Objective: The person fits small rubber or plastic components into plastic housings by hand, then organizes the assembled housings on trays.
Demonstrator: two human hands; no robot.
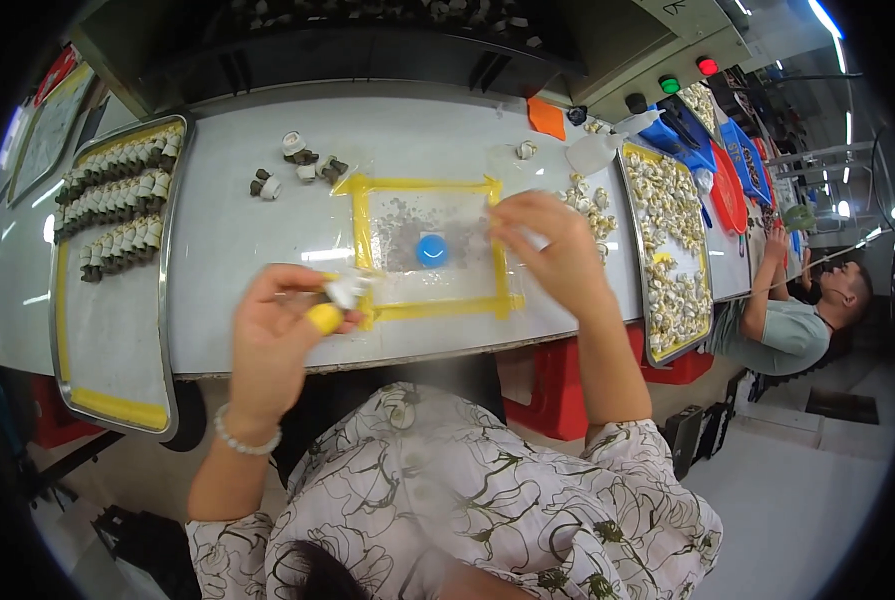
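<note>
My left hand (277,325) is closed around a small white part (347,291), held over the left edge of a yellow tape frame (437,306) stuck to the table. A yellow cover sits on one of its fingertips. My right hand (552,245) is above the frame's right side, thumb and fingertips pinched; what they hold, if anything, is too small to make out. Inside the frame, a round blue piece (432,251) lies on a grey-speckled patch. Beyond my left hand, several small white-and-grey pieces (307,165) sit on the table.
At left, a metal tray (117,340) holds rows of white-and-grey pieces. Loose cream-white pieces (592,205) lie beside a full tray (679,255) at right. A squeeze bottle (592,152), orange sheet (545,118) and blue bins (745,160) stand farther back. Another person (797,310) works at far right.
</note>
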